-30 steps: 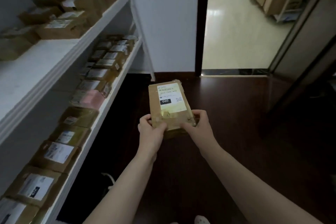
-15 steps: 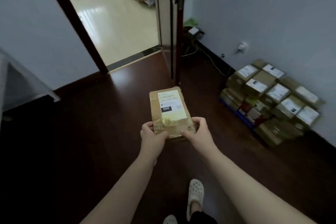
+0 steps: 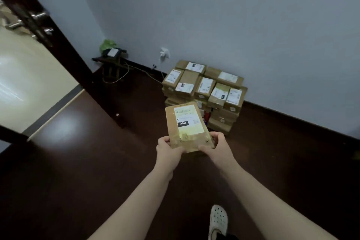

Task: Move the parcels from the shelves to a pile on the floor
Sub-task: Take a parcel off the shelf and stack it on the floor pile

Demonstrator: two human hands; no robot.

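Head camera, looking forward and down: two bare forearms reach out from the bottom of the picture, and both hands hold one brown cardboard parcel [image 3: 202, 132] in the air above a dark brown floor [image 3: 87, 171]. The left hand [image 3: 168, 150] grips the parcel's near left corner, with the thumb on top and the fingers curled underneath. The right hand [image 3: 216, 147] grips the near right corner in the same way. The parcel lies nearly flat, with its long side pointing away from the person. A pale label [image 3: 188, 118] covers most of its top and carries a black box reading "060".

Just beyond the held parcel, a pile of parcels [image 3: 204, 87] stands on the floor against a light grey wall [image 3: 243, 15]. They are brown boxes stacked in several layers, most with white labels facing up. The held parcel overlaps the front of the pile in the picture, but it is not resting on it.

To the left of the pile, a white plug [image 3: 164, 53] sits in the wall, with a cable [image 3: 124, 73] trailing to a small dark table [image 3: 106, 60] in the corner. Further left is a dark door [image 3: 64, 48] with metal handles. One pale perforated shoe [image 3: 218, 220] shows at the bottom.
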